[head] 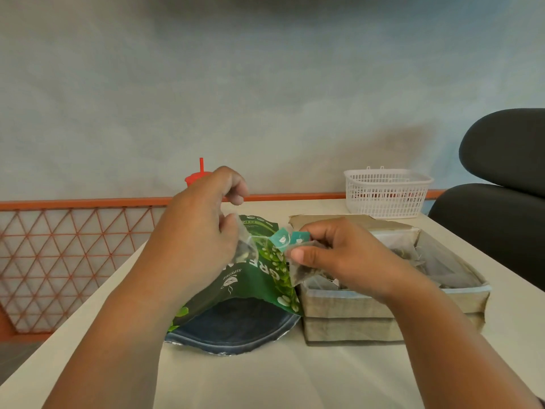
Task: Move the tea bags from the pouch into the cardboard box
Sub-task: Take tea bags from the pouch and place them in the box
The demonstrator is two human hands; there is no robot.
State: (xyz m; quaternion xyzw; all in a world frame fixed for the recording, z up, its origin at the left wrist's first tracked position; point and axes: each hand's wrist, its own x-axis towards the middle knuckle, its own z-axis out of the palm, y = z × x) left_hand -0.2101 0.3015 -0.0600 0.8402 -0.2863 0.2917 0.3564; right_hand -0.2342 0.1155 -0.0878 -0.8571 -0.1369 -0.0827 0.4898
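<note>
Left hand (197, 231) pinches one tea bag (243, 248), right hand (342, 256) a second tea bag (301, 270), above the pouch (259, 286).

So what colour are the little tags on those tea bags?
The tags are teal with a white cup mark; head view.

Left hand (200, 228), right hand (339, 255): pinch grips
</note>
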